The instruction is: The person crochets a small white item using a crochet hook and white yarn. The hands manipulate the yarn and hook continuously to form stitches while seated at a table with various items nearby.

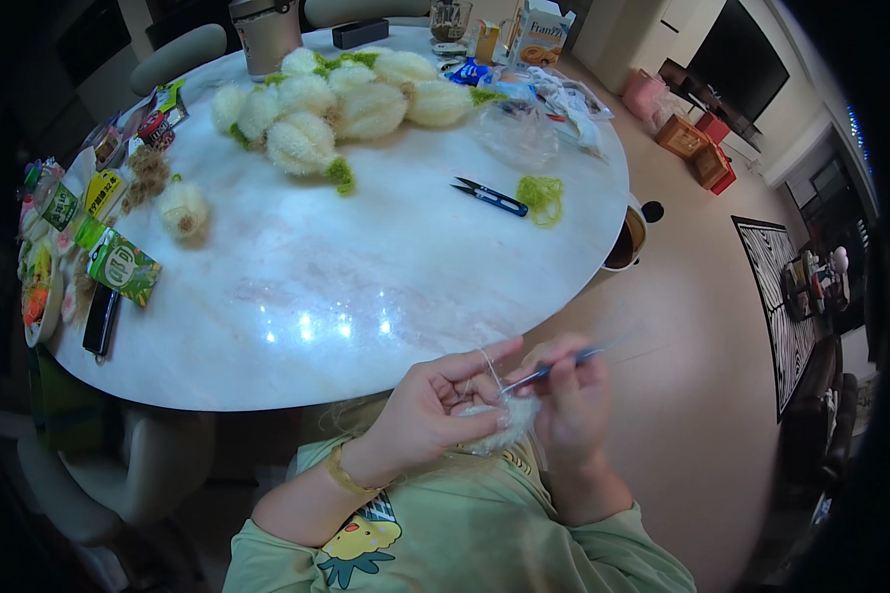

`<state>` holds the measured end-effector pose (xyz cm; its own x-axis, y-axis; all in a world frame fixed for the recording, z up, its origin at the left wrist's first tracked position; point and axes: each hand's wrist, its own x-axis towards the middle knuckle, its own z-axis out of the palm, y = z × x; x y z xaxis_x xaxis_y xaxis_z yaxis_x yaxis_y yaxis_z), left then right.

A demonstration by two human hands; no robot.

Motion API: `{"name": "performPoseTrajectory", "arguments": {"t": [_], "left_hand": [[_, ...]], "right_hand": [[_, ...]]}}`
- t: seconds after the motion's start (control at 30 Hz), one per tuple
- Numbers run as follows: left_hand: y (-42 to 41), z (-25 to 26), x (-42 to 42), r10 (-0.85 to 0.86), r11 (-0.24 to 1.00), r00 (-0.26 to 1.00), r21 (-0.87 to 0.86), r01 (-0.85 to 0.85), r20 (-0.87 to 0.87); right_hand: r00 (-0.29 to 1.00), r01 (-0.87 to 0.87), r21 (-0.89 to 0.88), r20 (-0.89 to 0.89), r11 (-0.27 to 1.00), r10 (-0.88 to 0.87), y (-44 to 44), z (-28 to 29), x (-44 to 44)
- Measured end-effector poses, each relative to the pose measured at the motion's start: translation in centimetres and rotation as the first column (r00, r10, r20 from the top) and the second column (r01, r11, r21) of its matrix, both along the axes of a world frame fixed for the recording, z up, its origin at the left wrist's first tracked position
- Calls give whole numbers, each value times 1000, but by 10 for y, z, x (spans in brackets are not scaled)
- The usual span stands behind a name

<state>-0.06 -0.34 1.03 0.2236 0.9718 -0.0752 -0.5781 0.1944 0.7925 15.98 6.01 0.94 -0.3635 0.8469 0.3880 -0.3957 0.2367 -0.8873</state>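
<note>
My left hand (445,400) pinches a small piece of fluffy white crochet work (515,424) between thumb and fingers, in front of my shirt. A strand of pale yarn (492,368) runs up over its raised index finger. In my right hand (575,393) is a crochet hook (541,373) with a blue-grey handle, its tip at the upper edge of the piece. On the table beyond lie several fluffy cream crocheted pieces (371,111) with green tips, heaped together. One more cream piece (183,211) sits apart at the left.
Thread snips (489,196) lie beside a tangle of green yarn (540,200) on the marble-look table (415,259). A phone (101,320), a green carton (124,265) and a bowl (41,319) crowd the left edge. A plastic bag (518,137) rests at the right; a bin (628,241) stands below the rim.
</note>
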Motion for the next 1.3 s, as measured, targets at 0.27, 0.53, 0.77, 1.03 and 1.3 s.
{"name": "performPoseTrajectory", "arguments": {"t": [0.27,0.53,0.77,1.03,1.3], "left_hand": [[0,2,3,91,995,993,-45,-95,-72],[0,4,-4,176,983,971,-19,-182,-164],[0,0,-4,216,976,955,9,-218,-202],[-3,-2,2,86,981,978,-190,-50,190],[0,2,-7,81,990,995,-122,-74,61]], "right_hand": [[981,38,178,182,983,-71,-5,-5,-2],[997,-52,-61,-67,997,48,-2,-5,4],[952,1,642,235,767,-198,2,5,9],[864,-2,983,93,182,-495,8,1,-4],[990,14,227,-139,974,18,-2,-8,-3]]}}
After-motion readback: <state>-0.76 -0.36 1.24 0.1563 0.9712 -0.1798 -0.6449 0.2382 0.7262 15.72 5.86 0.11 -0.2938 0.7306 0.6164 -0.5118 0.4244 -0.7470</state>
